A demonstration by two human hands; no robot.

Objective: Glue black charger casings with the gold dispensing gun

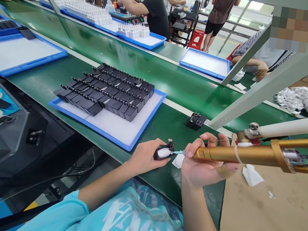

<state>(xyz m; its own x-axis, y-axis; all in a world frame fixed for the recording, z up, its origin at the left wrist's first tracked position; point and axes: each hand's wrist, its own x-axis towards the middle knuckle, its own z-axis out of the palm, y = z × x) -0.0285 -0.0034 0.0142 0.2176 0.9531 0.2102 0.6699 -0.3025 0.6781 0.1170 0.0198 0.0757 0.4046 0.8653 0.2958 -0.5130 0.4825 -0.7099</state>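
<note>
Your L hand (146,153) is closed on the small black housing (158,154), thumb on the near side, fingers on the far side, w/ its white inside showing; it's over the green bench (170,122), right at the pale blue nozzle (177,152) of the gold dispenser (235,154). Your R hand (207,162) is wrapped round the dispenser's front end, close behind the nozzle. Housing looks like hard plastic: prob. light, stiff, a bit slick on its smooth sides, so pinch the outer walls, as you've got it, & don't squeeze hard. Weak spot's prob. the small metal & wire bits at the far end, nr the nozzle; easy to bend or snag, so no fingers there. Can't tell if the white stuff is wet or solid, so treat it as no-touch. Dispenser looks long & prob. heavier, so best hold is up front, where you are, for fine tip ctrl w/o knocking those bits.
</note>
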